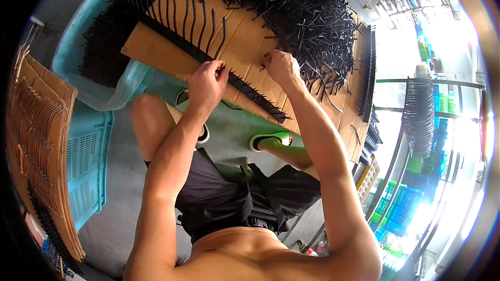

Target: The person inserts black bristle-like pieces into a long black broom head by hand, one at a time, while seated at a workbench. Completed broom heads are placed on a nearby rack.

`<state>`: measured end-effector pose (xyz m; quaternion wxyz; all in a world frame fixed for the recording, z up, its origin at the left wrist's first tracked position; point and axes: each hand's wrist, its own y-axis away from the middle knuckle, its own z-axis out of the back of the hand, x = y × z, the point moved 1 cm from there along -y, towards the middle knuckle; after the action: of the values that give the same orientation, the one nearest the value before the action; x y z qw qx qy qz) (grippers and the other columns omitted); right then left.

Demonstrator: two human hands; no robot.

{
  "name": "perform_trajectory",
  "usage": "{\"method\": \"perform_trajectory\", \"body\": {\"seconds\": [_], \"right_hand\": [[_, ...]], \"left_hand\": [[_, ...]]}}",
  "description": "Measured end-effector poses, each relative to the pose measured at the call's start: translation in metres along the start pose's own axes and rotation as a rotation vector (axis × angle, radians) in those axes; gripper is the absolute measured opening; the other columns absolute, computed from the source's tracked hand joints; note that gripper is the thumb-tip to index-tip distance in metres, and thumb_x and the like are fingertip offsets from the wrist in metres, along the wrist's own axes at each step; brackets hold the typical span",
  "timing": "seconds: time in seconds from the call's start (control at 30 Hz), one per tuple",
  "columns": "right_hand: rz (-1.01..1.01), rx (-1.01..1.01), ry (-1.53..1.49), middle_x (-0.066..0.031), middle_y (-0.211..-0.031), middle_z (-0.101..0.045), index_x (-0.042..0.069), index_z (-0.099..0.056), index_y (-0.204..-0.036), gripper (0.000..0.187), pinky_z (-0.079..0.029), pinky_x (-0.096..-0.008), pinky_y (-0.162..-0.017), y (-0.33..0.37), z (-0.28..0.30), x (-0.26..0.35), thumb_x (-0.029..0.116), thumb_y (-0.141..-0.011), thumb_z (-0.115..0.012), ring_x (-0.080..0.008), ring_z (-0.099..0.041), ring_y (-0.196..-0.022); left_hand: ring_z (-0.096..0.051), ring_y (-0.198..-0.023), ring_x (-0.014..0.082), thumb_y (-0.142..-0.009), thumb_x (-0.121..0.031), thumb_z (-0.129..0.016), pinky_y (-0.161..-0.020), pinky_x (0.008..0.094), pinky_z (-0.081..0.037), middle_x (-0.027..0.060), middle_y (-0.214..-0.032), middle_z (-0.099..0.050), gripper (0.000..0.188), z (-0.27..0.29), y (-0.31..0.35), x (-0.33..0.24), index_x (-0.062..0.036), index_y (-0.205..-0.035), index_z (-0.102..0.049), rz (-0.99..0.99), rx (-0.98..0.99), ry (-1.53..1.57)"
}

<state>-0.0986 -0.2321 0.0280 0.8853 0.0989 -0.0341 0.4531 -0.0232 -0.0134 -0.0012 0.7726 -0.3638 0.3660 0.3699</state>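
A long black strip (249, 91) with a row of short upright spikes lies slantwise along the near edge of the cardboard. Toward its far left end, several longer, slightly curved black rods (193, 23) stand up from it. My left hand (206, 84) is closed at the strip, thumb and fingertips pinched around one spike's place; what they grip is mostly hidden. Beside the heap of short black tube pieces (307, 15), my right hand (283, 70) is closed in a pinch. A small dark bit, apparently one such piece, shows at its fingertips.
The cardboard sheet (143, 47) serves as worktop. At left stand a plastic-lined blue basket (70, 41) with dark contents, a blue crate (88, 161) and cardboard holding wire rows (39, 125). More spiked strips (369, 73) line the right edge, near a metal rack (401, 109).
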Motion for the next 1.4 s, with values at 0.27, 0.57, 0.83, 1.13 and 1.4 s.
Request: {"method": "perform_trajectory", "body": {"seconds": [0.27,0.57,0.83,1.13,1.4], "right_hand": [[-0.230,0.265,-1.045,-0.0117,-0.076,-0.064,-0.004,-0.061,-0.105,0.036,-0.052,-0.0317,-0.056,0.047,0.026,-0.030,0.010,-0.075,-0.075,-0.0190,-0.064,-0.064],[0.314,-0.117,0.018,-0.0191,-0.094,-0.064,0.002,-0.064,-0.091,0.016,-0.055,-0.0450,-0.076,0.030,0.026,-0.017,0.014,-0.081,-0.066,-0.0390,-0.066,-0.087],[0.529,0.056,0.492,-0.0154,-0.100,-0.059,0.004,-0.067,-0.097,0.017,-0.055,-0.0439,-0.073,-0.003,0.021,-0.021,0.014,-0.084,-0.066,-0.0346,-0.066,-0.088],[0.057,-0.070,-1.078,-0.0079,-0.076,-0.064,0.001,-0.061,-0.097,0.014,-0.053,-0.0280,-0.061,0.015,0.005,0.027,0.009,-0.088,-0.067,-0.0148,-0.063,-0.067],[-0.123,-0.003,-1.346,-0.0089,-0.082,-0.065,-0.002,-0.062,-0.100,0.018,-0.052,-0.0252,-0.060,0.032,0.020,0.070,0.011,-0.089,-0.068,-0.0131,-0.067,-0.073]], "left_hand": [[-0.067,-0.069,0.0216,-0.086,-0.018,-0.073,-0.062,0.0323,-0.053,0.0099,-0.079,-0.068,0.016,0.002,0.004,-0.006,-0.0029,-0.090,-0.068,0.002,0.112,0.060],[-0.069,-0.069,0.0226,-0.085,-0.020,-0.073,-0.062,0.0322,-0.054,0.0118,-0.081,-0.070,0.019,-0.004,0.009,-0.009,-0.0024,-0.093,-0.070,-0.033,0.071,0.052],[-0.070,-0.068,0.0229,-0.085,-0.023,-0.074,-0.062,0.0328,-0.054,0.0126,-0.079,-0.071,0.022,0.004,-0.002,-0.003,-0.0028,-0.094,-0.071,0.066,0.024,-0.008],[-0.068,-0.066,0.0245,-0.083,-0.019,-0.074,-0.059,0.0332,-0.052,0.0108,-0.077,-0.069,0.017,0.004,0.002,-0.005,-0.0042,-0.091,-0.069,0.008,-0.037,-0.027],[-0.065,-0.065,0.0268,-0.085,-0.018,-0.073,-0.057,0.0362,-0.050,0.0107,-0.079,-0.067,0.014,-0.001,0.002,0.007,-0.0053,-0.085,-0.067,-0.131,-0.130,-0.062]]}}
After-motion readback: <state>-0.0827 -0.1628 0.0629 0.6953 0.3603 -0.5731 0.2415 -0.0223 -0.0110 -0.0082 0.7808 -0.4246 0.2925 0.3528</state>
